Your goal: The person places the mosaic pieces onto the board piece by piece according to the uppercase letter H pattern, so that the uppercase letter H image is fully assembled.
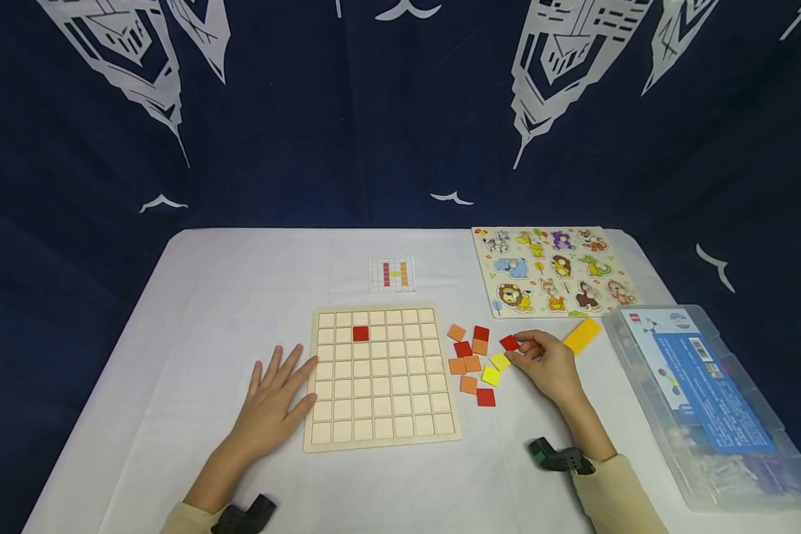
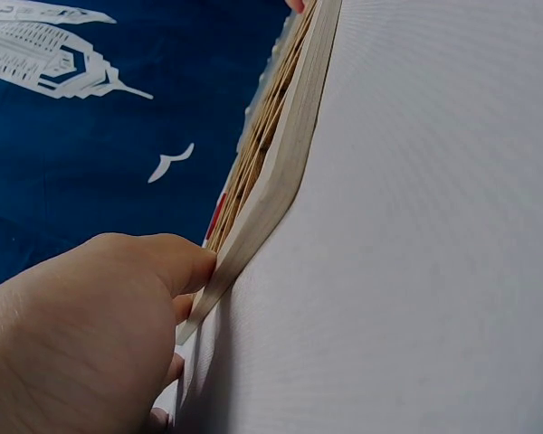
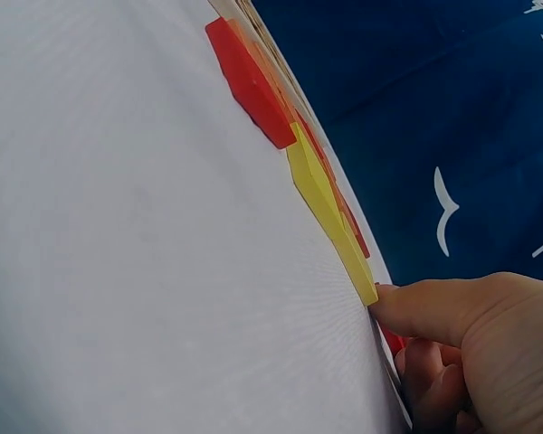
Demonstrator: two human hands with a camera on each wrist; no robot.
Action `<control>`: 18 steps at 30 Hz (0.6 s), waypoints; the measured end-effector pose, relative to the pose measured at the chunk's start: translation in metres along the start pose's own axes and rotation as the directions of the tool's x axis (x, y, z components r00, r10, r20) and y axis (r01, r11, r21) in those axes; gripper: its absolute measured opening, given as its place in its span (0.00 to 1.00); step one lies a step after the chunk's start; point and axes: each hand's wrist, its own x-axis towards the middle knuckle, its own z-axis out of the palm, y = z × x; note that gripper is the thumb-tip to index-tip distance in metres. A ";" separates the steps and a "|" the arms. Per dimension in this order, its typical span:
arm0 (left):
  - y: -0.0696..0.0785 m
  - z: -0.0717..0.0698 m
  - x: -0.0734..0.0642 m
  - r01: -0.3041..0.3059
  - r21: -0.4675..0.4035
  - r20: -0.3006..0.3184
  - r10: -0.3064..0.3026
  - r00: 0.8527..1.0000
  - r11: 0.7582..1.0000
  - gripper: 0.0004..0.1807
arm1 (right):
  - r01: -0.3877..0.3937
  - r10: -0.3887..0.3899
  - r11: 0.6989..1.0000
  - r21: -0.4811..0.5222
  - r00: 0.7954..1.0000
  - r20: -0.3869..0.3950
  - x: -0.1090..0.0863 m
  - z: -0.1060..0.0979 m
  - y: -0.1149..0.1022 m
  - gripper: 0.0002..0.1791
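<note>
Before you lies the white table [image 1: 173, 334], with the plastic case [image 1: 694, 400] along its right side and the animal puzzle [image 1: 491, 274] at the far right. The board [image 1: 382, 443] is in the middle. Your left hand [image 1: 277, 397] lies beside it, fingers spread and grasping nothing, with the thumb and a fingertip against its left edge. Your right hand [image 1: 547, 361] is bent over the loose tiles right of the board: index finger at a red tile [image 1: 509, 343], thumb touching a yellow tile [image 1: 500, 361]; you cannot tell whether it grasps either. Beyond that hand is a yellow-orange strip [image 1: 582, 336]. The card [image 1: 392, 274] lies past the board's far edge. Smallest are the tiles: one red square [image 1: 361, 334] sits in the board's second row from the far side, third column from the left; other red, orange [image 1: 469, 384] and yellow ones lie scattered on the cloth.
</note>
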 end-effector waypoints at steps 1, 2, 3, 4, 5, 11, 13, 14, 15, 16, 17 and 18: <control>0.000 0.000 0.000 0.000 0.001 0.001 0.000 1.000 1.000 0.31 | 0.000 0.000 1.000 -0.002 1.000 -0.002 0.000 0.000 0.000 0.16; 0.000 0.000 0.000 0.001 0.001 0.003 -0.001 1.000 1.000 0.31 | 0.000 -0.001 1.000 -0.003 1.000 -0.003 0.000 0.000 0.000 0.16; 0.000 0.000 0.000 0.000 0.001 0.004 0.000 1.000 1.000 0.31 | 0.001 -0.001 1.000 -0.004 1.000 -0.005 0.000 0.001 0.000 0.16; 0.000 0.000 0.000 0.000 0.001 0.004 0.000 1.000 1.000 0.31 | 0.001 -0.001 1.000 -0.004 1.000 -0.005 0.000 0.001 0.000 0.16; 0.000 0.000 0.000 0.000 0.001 0.004 0.000 1.000 1.000 0.31 | 0.001 -0.001 1.000 -0.005 1.000 -0.006 0.000 0.001 0.000 0.15; 0.000 -0.001 0.000 -0.001 0.002 0.000 0.001 1.000 1.000 0.31 | -0.005 0.005 1.000 -0.012 1.000 -0.004 0.001 0.001 -0.002 0.15; 0.001 0.000 0.000 0.001 0.004 0.002 -0.001 1.000 1.000 0.31 | -0.016 0.016 1.000 -0.013 1.000 0.002 0.001 0.001 -0.002 0.15; 0.001 -0.001 0.000 0.002 0.005 0.003 -0.002 1.000 1.000 0.31 | -0.020 0.020 1.000 -0.012 1.000 0.006 0.001 0.001 -0.002 0.15; 0.001 -0.001 0.000 0.001 0.005 0.004 -0.002 1.000 1.000 0.31 | -0.025 0.025 1.000 -0.010 1.000 0.009 0.001 0.001 -0.002 0.15; 0.001 -0.001 0.000 0.001 0.005 0.005 -0.001 1.000 1.000 0.31 | -0.029 0.029 1.000 -0.010 0.999 0.012 0.001 0.001 -0.002 0.14; 0.001 -0.001 0.001 0.001 0.006 0.006 -0.001 1.000 1.000 0.31 | -0.034 0.034 0.999 -0.008 0.999 0.014 0.001 0.000 -0.002 0.14; 0.001 -0.001 0.001 0.000 0.006 0.007 0.000 1.000 1.000 0.31 | -0.037 0.037 0.999 -0.006 0.999 0.016 0.001 0.000 -0.002 0.14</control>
